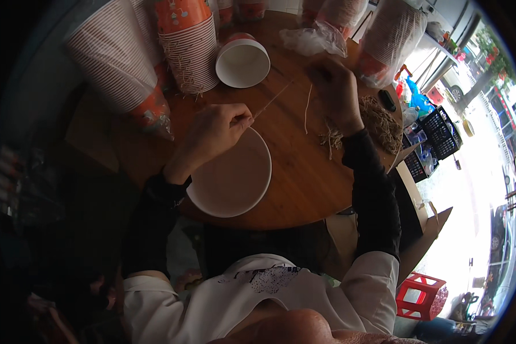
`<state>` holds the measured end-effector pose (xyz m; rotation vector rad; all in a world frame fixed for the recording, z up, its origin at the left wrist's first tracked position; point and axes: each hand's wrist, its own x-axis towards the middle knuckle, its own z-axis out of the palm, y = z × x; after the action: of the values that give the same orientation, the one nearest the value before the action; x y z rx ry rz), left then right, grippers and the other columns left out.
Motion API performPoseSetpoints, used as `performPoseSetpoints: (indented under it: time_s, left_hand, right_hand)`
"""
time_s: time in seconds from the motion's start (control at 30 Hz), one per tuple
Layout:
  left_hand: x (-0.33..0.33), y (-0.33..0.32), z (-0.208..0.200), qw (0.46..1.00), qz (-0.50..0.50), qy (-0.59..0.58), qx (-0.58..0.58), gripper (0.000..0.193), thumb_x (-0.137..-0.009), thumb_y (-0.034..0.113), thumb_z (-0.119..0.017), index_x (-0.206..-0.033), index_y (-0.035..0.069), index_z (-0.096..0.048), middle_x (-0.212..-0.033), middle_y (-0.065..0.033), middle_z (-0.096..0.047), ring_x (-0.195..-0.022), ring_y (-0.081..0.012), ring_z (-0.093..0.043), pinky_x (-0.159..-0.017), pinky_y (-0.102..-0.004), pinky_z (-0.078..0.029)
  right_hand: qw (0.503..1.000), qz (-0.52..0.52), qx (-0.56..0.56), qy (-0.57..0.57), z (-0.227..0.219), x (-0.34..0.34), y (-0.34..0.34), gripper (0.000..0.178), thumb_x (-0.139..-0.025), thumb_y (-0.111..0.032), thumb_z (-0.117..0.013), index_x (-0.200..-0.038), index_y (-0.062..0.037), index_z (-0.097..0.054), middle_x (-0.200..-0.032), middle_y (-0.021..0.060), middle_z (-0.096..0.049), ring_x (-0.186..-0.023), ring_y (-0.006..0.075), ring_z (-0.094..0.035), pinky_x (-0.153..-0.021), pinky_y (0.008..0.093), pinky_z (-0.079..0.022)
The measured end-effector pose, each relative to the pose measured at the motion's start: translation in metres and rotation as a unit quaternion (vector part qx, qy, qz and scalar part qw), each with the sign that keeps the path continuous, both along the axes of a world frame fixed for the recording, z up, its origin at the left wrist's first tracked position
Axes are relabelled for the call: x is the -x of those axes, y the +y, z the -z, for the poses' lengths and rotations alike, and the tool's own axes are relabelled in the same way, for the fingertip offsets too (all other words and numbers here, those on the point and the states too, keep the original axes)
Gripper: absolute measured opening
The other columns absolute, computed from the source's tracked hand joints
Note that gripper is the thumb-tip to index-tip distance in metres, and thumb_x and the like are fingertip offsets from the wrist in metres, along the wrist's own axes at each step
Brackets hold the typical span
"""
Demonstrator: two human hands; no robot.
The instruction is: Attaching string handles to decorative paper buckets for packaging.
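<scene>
My left hand [215, 133] is closed in a pinch on the end of a thin piece of twine [273, 100]. The strand slants up to the right, toward my right hand [339, 94], whose bent fingers are in shadow and appear closed on it. Another loose strand [307, 112] hangs below the right hand's fingertips. Under my left hand stands a wide white paper tub [229, 180], its open mouth facing up. A bundle of tan twine [379, 123] lies beside my right wrist, with a few short strands [330, 137] next to it.
On the round wooden table [304, 183] a smaller white-lined tub [243, 63] lies tipped. Tall stacks of orange-and-white tubs [189, 57] stand at the back left, some wrapped in plastic [117, 57]. More wrapped stacks [393, 43] are at the back right, beside a crumpled clear bag [312, 41].
</scene>
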<state>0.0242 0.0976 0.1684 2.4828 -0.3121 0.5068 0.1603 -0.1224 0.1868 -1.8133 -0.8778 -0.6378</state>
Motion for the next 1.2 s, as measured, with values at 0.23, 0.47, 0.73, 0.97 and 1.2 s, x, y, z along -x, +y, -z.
performPoseSetpoints:
  time_s: [0.23, 0.47, 0.73, 0.97, 1.2]
  left_hand:
    - [-0.028, 0.0, 0.028, 0.997, 0.062, 0.023, 0.045, 0.01, -0.083, 0.013, -0.072, -0.088, 0.004, -0.07, -0.078, -0.008, -0.065, -0.07, -0.0159, -0.062, -0.067, -0.03, -0.051]
    - [-0.038, -0.015, 0.019, 0.961, 0.106, 0.231, 0.107, 0.015, -0.087, 0.015, -0.071, -0.092, 0.001, -0.069, -0.092, -0.0053, -0.068, -0.086, -0.0105, -0.064, -0.077, -0.0257, -0.052]
    - [-0.035, -0.031, 0.023, 0.964, 0.14, 0.214, 0.067, 0.012, -0.086, 0.008, -0.07, -0.095, 0.002, -0.069, -0.088, -0.0038, -0.069, -0.085, -0.0103, -0.064, -0.076, -0.0244, -0.051]
    - [-0.04, -0.035, 0.023, 0.954, 0.155, 0.231, 0.112, 0.009, -0.085, 0.004, -0.069, -0.093, 0.001, -0.069, -0.087, -0.0032, -0.069, -0.082, -0.01, -0.063, -0.074, -0.0249, -0.051]
    - [-0.051, -0.009, 0.019, 0.989, 0.115, 0.095, 0.011, 0.013, -0.081, 0.004, -0.07, -0.094, 0.001, -0.069, -0.087, -0.0079, -0.07, -0.082, -0.016, -0.066, -0.073, -0.0284, -0.052]
  right_hand:
    - [0.998, 0.041, 0.027, 0.041, 0.021, -0.017, -0.01, 0.013, -0.081, -0.014, -0.066, -0.085, -0.0009, -0.066, -0.083, 0.0154, -0.064, -0.074, 0.0316, -0.064, -0.066, 0.0373, -0.05]
    - [0.999, 0.02, 0.033, 0.006, 0.014, -0.024, -0.02, 0.012, -0.08, -0.011, -0.066, -0.084, 0.0002, -0.064, -0.082, 0.0158, -0.062, -0.076, 0.0338, -0.063, -0.065, 0.0386, -0.049]
    - [0.998, -0.002, 0.034, -0.045, 0.007, -0.021, -0.014, 0.012, -0.082, -0.011, -0.068, -0.086, -0.0005, -0.064, -0.083, 0.0145, -0.061, -0.074, 0.0318, -0.062, -0.066, 0.0384, -0.049]
    - [0.992, -0.071, 0.004, -0.103, -0.031, 0.021, 0.0, 0.007, -0.081, -0.007, -0.066, -0.084, -0.001, -0.063, -0.084, 0.0149, -0.059, -0.076, 0.0365, -0.06, -0.066, 0.0422, -0.049]
    - [0.993, -0.026, 0.059, -0.098, -0.028, -0.007, -0.032, 0.012, -0.083, -0.014, -0.063, -0.085, -0.0033, -0.068, -0.082, 0.016, -0.065, -0.077, 0.0361, -0.063, -0.067, 0.0424, -0.051]
